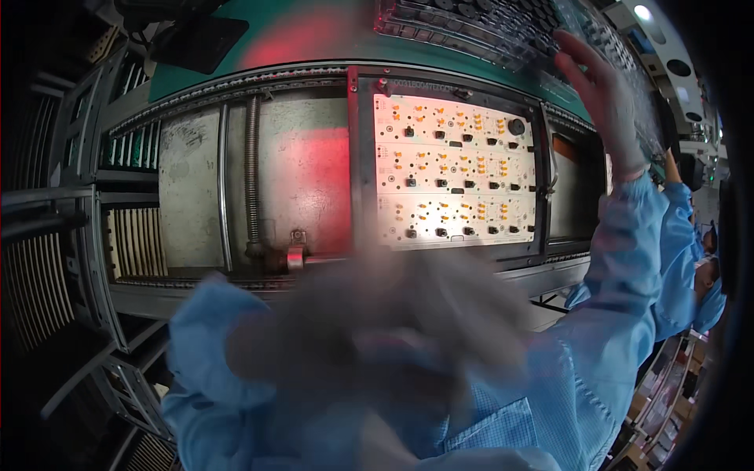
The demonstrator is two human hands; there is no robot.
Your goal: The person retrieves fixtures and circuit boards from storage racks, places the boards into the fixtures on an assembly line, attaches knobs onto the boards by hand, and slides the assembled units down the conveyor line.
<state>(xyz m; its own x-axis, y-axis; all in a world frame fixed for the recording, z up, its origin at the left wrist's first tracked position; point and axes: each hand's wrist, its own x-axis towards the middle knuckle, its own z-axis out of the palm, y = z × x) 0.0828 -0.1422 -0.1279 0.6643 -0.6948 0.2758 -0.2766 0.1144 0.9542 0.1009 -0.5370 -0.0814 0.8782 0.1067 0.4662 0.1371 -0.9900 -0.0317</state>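
My right hand (601, 102), pale as if gloved, reaches up at the far right beside clear plastic trays (503, 51) of black round parts. Its fingers are stretched out and apart, with nothing visible between them. My left arm in its blue sleeve (212, 322) bends in at the lower left; a blurred patch hides that hand. Between the arms, a white circuit board panel (455, 192) lies in a dark frame (363, 173) on the conveyor. Rows of small orange and black components stand on it, with one larger round black part (516, 126) at its upper right.
A conveyor rail with a chain (236, 86) runs behind the panel. Left of the frame are a metal plate (294, 157) and a threaded rod (252, 173). Slotted racks (39, 290) stand at the far left. Another person's blue sleeve (675, 259) shows at right.
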